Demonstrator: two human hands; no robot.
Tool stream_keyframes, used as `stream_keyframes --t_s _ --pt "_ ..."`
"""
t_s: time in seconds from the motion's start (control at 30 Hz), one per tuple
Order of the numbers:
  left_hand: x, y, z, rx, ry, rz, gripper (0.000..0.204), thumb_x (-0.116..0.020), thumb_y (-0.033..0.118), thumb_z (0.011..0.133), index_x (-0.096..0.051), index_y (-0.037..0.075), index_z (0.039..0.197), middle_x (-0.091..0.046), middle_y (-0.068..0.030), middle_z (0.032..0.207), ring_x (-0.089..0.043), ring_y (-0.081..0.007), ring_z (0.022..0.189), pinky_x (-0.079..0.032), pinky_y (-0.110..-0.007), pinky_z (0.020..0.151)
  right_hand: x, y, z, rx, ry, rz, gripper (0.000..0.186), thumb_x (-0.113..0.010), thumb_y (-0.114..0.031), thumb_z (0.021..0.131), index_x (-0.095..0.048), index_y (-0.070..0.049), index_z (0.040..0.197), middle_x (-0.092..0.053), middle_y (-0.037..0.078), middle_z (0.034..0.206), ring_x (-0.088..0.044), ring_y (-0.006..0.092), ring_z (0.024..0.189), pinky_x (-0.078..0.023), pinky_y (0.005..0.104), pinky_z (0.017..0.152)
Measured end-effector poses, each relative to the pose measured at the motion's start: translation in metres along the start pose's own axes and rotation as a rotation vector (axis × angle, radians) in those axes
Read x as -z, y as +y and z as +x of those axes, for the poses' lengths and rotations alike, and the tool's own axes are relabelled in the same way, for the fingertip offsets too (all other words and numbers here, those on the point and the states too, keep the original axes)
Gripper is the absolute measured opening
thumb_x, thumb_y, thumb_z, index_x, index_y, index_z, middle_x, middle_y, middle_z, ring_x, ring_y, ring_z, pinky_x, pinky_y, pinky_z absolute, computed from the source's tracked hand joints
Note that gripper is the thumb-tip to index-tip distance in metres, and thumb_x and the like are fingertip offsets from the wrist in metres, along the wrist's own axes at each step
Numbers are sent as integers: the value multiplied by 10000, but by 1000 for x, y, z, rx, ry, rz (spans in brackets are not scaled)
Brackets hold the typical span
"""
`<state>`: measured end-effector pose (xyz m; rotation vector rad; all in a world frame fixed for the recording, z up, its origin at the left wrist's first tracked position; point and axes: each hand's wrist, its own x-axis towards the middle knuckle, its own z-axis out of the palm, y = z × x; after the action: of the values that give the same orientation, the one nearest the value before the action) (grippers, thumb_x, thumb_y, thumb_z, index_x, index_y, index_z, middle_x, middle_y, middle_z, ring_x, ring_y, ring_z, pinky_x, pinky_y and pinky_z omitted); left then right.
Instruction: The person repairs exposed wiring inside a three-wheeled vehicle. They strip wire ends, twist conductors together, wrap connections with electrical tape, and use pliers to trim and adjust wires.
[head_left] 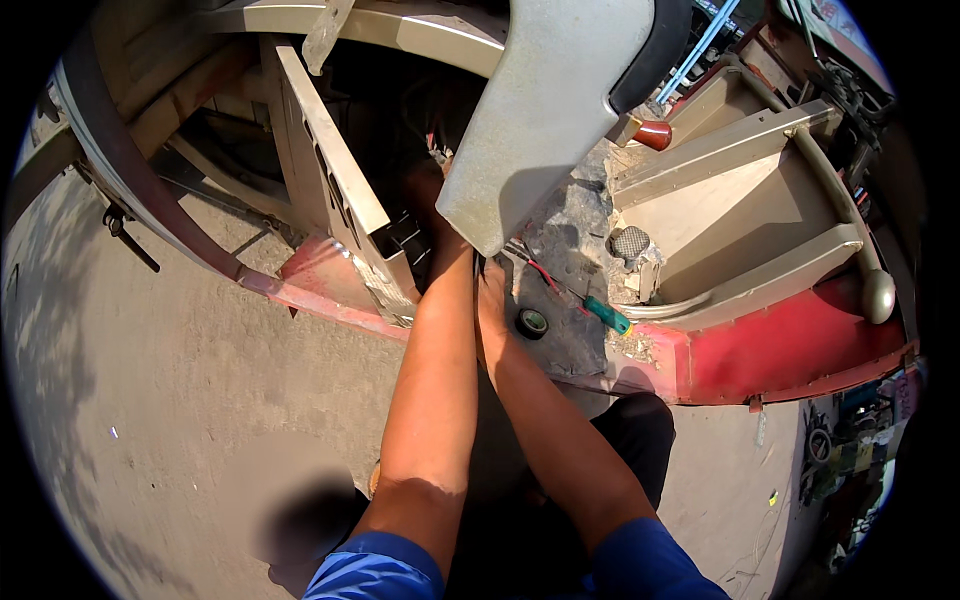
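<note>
Both my arms reach forward into the opened body of a red and beige vehicle. My left hand (428, 190) is deep in the shaded cavity beside a beige upright frame (335, 165); its fingers are lost in the dark. Wires (432, 140) show faintly just beyond it. Close by, my right hand (491, 285) is under the lower tip of a large grey panel (550, 110), its fingers hidden. To its right, on a dark worn mat (570, 235), lie a green-handled screwdriver (607, 315), a roll of black tape (531, 322) and a thin red piece, perhaps wire (543, 275).
A beige footwell (750, 215) with raised ribs is at the right, near a round mesh-like piece (629, 243) and a red-brown knob (653, 134). The red body edge (780, 345) curves along the near side. Concrete ground (230, 400) lies below; my dark-clothed knee (640, 430) is close to the sill.
</note>
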<state>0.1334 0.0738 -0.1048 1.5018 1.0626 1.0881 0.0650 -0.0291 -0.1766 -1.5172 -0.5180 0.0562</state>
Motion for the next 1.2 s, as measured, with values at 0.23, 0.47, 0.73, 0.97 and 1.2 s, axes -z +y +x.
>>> stream_keyframes --t_s 0.23,0.47,0.73,0.97,1.2 --pt "-1 3 3 1 -7 -4 365 -673 234 874 -613 53 1185 -680 -126 1120 -664 -263 1004 -531 -379 868 -5 -20 5 -204 28 20 351 -539 -291 1005 -645 33 1087 -689 102 942 -572 144 839 -468 324 769" --pt "-1 3 4 0 -10 -9 351 -664 218 879 -613 50 1183 -676 -123 1121 -659 -260 1006 -529 -379 866 -12 -25 9 -222 17 34 342 -543 -281 1001 -646 35 1082 -687 100 942 -574 146 841 -468 328 764" --pt "-3 2 3 -3 -11 -22 335 -653 200 885 -614 46 1180 -672 -120 1123 -654 -257 1008 -527 -378 863 -16 -27 12 -244 21 70 333 -547 -270 997 -647 37 1077 -685 98 943 -576 149 845 -469 332 758" --pt "0 1 5 -11 -6 -28 321 -644 185 891 -614 42 1178 -668 -118 1125 -649 -254 1010 -524 -378 861 -22 -30 20 -245 17 106 324 -551 -260 993 -648 38 1073 -684 95 943 -579 152 847 -470 336 753" --pt "3 2 9 -26 12 -51 308 -635 169 896 -615 39 1175 -665 -115 1127 -644 -252 1012 -522 -377 859 -30 -31 27 -240 -2 132 315 -555 -251 990 -649 40 1068 -682 93 943 -581 154 850 -471 340 748"
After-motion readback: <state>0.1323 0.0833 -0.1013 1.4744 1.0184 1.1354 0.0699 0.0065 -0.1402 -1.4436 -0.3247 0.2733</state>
